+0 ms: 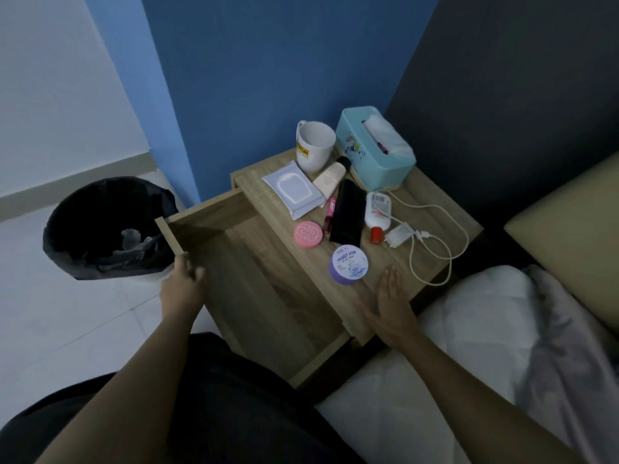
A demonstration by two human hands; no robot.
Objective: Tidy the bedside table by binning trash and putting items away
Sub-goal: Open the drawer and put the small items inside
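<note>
left hand point(182, 283) curled, gripping; right hand point(390, 304) flat, fingers extended

1. Bedside table point(418, 209) and open drawer point(268, 296): matt wood-grain laminate.
2. Mug point(314, 145): glossy white ceramic look.
3. Tissue box point(368, 152): smooth teal plastic.
4. Bin point(110, 226): crinkly black plastic liner.
5. Bedding point(502, 329): soft white cloth.

Desk point(432, 209): light wood grain. Tissue box point(363, 152): teal. Mug point(313, 149): white, yellow label. Jar point(348, 264): purple. Compact point(308, 233): pink. Bin point(110, 226): black liner. Wall point(268, 61): blue. Cable point(435, 229): white.
</note>
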